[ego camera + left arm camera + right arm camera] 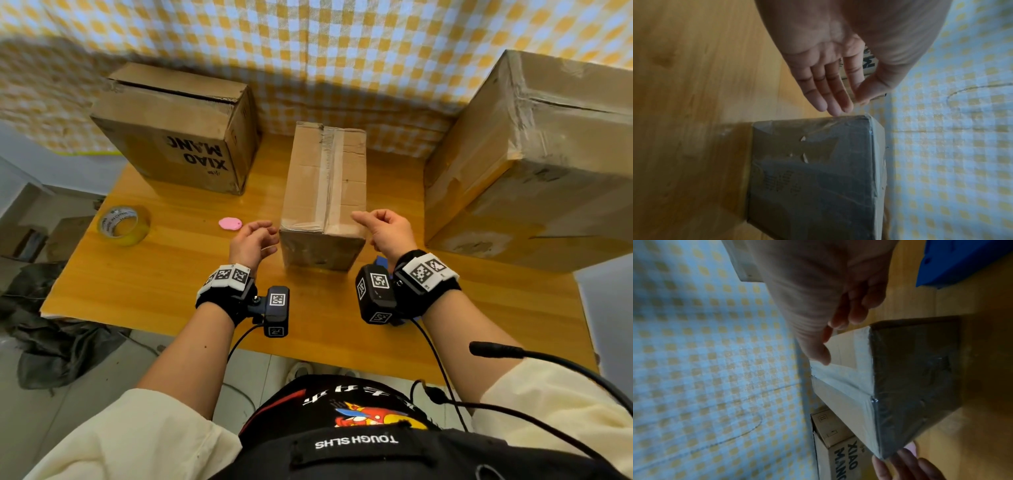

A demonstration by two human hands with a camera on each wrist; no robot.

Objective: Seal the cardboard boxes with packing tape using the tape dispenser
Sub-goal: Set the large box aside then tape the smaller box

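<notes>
A small cardboard box (325, 192) stands mid-table with a clear tape strip (330, 174) along its top seam. My left hand (262, 236) hovers at the box's near left corner, fingers straight and relaxed, holding nothing; in the left wrist view its fingertips (835, 110) sit right at the box (813, 170) edge. My right hand (371, 224) hangs over the near right top edge, fingers loosely curled and empty; the right wrist view shows the thumb (819, 352) close to the taped top of the box (910, 378). A blue tape dispenser (962, 261) lies on the table under my right wrist.
A roll of tape (123, 224) and a small pink object (230, 223) lie on the wooden table (171, 291) to the left. A "XIAO MANG" box (178, 130) stands back left, and a large box (534, 154) fills the right side. Checked cloth hangs behind.
</notes>
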